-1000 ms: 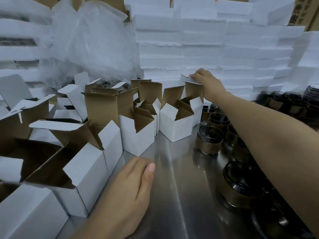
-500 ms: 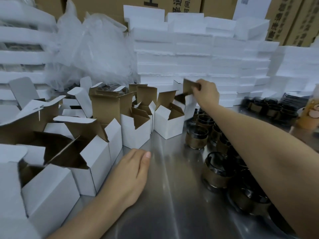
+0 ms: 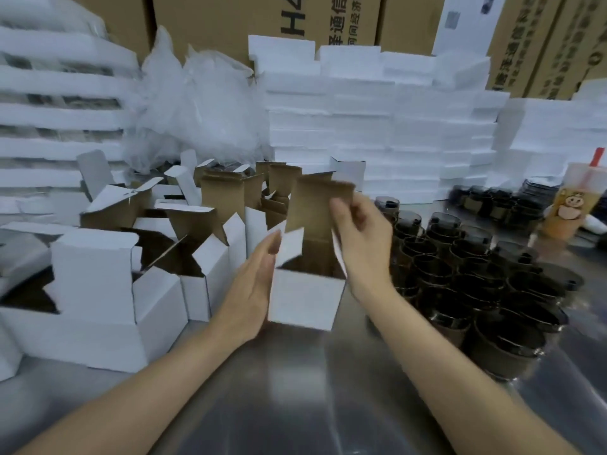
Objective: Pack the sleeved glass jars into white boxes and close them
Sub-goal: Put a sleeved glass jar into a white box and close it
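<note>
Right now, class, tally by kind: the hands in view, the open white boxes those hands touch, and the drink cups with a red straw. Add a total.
Hands: 2, the left hand and the right hand
White box touched by both hands, flaps open: 1
Drink cup with a red straw: 1
Total: 4

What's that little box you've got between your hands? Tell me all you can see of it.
The white box is small, cube-like cardboard, white outside, brown inside. It stands upright, top open, nothing showing inside, its tall lid flap raised. The left hand lies flat against its left wall; the right hand pinches the lid flap's edge. It sits low over the steel table; whether it touches is unclear.
</note>
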Available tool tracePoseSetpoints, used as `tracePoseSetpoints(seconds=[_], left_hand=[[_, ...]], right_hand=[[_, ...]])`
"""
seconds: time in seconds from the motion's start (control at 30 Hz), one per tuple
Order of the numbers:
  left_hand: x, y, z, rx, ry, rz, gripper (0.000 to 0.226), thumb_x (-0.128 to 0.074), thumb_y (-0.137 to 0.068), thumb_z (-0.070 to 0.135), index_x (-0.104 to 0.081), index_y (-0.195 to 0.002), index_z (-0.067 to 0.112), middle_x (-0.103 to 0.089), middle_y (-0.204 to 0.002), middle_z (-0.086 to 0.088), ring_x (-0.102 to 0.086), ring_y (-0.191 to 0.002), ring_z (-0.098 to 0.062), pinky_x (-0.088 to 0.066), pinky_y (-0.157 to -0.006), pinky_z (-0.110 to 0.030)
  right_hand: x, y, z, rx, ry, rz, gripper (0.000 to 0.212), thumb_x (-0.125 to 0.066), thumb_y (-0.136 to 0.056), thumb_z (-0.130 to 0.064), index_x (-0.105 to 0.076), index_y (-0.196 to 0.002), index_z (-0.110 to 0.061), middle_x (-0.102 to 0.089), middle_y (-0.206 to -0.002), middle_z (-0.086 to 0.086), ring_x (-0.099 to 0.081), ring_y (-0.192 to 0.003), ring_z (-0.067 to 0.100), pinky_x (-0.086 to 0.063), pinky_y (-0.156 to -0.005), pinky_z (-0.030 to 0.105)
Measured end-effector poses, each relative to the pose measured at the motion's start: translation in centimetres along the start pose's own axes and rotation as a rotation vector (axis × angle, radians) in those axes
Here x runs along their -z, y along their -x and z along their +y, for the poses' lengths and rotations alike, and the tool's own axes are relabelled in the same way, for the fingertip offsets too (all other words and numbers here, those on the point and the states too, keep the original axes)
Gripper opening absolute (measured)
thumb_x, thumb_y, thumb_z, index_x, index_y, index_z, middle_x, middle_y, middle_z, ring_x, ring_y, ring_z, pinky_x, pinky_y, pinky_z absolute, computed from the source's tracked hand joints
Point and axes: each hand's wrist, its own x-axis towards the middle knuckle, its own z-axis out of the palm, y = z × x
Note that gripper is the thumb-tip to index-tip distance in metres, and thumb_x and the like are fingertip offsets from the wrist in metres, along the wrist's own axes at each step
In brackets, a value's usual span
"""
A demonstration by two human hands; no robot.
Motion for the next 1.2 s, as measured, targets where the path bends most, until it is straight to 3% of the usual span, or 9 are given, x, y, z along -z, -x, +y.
tracePoseSetpoints(seconds=[0.1,0.27,0.43,0.57,0.7,0.8,0.97,1.07,1.2], left_hand=[[0.1,0.0,0.2,0.029,-0.046,-0.028,0.093,-0.018,-0.07,0.091,-0.03,-0.145,0.037,-0.043,-0.147,0.01,-0.041,-0.135,-0.013,-0.032,-0.114,-0.045],[0.4,0.2,0.8,0.002,0.062,-0.008,0.07,-0.037,-0.059,0.095,-0.028,-0.123,0.067,-0.034,-0.131,0.047,-0.031,-0.129,0.016,-0.026,-0.102,-0.014],[0.4,0.2,0.7,-0.04,0.002,0.058,0.063,-0.058,-0.077,0.067,-0.015,-0.123,0.068,-0.022,-0.125,0.054,-0.026,-0.12,0.027,-0.025,-0.096,-0.008],[0.2,0.2,0.7,-0.122,-0.028,0.175,0.046,-0.045,-0.098,0.039,-0.018,-0.131,0.057,-0.032,-0.146,0.014,-0.031,-0.135,0.001,-0.032,-0.111,-0.027],[0.1,0.4,0.7,-0.144,-0.065,0.235,0.039,-0.031,-0.094,0.04,-0.026,-0.126,0.063,-0.033,-0.142,0.014,-0.03,-0.128,0.014,-0.03,-0.109,-0.02],[0.3,-0.1,0.0,-0.104,-0.136,0.222,0.028,-0.039,-0.1,0.034,-0.037,-0.124,0.049,-0.038,-0.137,0.014,-0.036,-0.115,0.019,-0.031,-0.097,-0.005],[0.6,-0.6,-0.6,0.095,-0.014,0.12,0.047,-0.051,-0.084,0.055,-0.032,-0.123,0.038,-0.044,-0.127,0.011,-0.046,-0.116,-0.004,-0.04,-0.089,-0.011],[0.7,-0.7,-0.6,0.148,0.037,-0.002,0.068,-0.063,-0.067,0.059,-0.028,-0.121,0.038,-0.046,-0.126,0.014,-0.05,-0.114,-0.003,-0.044,-0.088,-0.01],[0.6,-0.7,-1.0,0.152,-0.026,0.007,0.065,-0.069,-0.059,0.06,-0.027,-0.107,0.049,-0.042,-0.133,0.007,-0.047,-0.122,-0.013,-0.038,-0.096,-0.022]], right_hand=[[0.0,1.7,2.2,-0.121,0.009,-0.149,0.015,-0.057,-0.095,-0.013,-0.067,-0.106,-0.016,-0.071,-0.094,-0.007,-0.066,-0.089,0.004,-0.053,-0.076,0.019],[0.5,1.5,3.3,-0.106,0.073,-0.101,0.035,-0.06,-0.093,-0.011,-0.057,-0.126,-0.022,-0.071,-0.096,0.0,-0.066,-0.092,0.012,-0.053,-0.085,0.029],[0.4,1.5,3.5,-0.192,-0.018,-0.284,0.057,-0.067,-0.089,-0.028,-0.04,-0.139,-0.031,-0.064,-0.117,-0.005,-0.06,-0.106,0.003,-0.05,-0.087,0.016],[-0.2,2.3,4.0,-0.148,0.122,-0.413,0.065,-0.071,-0.085,-0.025,-0.035,-0.134,-0.047,-0.049,-0.121,-0.03,-0.051,-0.113,-0.005,-0.046,-0.079,0.006],[0.3,1.9,4.4,-0.205,0.159,-0.254,0.047,-0.052,-0.097,-0.015,-0.044,-0.139,-0.035,-0.055,-0.119,-0.018,-0.055,-0.098,-0.008,-0.043,-0.075,0.003],[0.6,1.4,5.1,-0.321,0.282,-0.195,0.032,-0.044,-0.101,-0.019,-0.06,-0.129,-0.02,-0.062,-0.127,-0.002,-0.057,-0.113,0.008,-0.047,-0.1,0.027],[0.9,1.3,5.7,-0.29,0.463,-0.273,0.042,-0.037,-0.103,-0.021,-0.064,-0.101,0.011,-0.069,-0.1,0.021,-0.064,-0.092,0.029,-0.051,-0.088,0.039],[1.2,1.1,5.7,-0.206,0.496,-0.166,0.036,-0.032,-0.104,-0.02,-0.059,-0.127,-0.009,-0.057,-0.124,0.0,-0.049,-0.112,0.008,-0.035,-0.097,0.02],[1.1,0.9,6.9,-0.333,0.36,-0.025,0.043,-0.024,-0.106,-0.03,-0.037,-0.145,-0.018,-0.035,-0.151,0.004,-0.045,-0.13,0.016,-0.037,-0.11,0.034]])
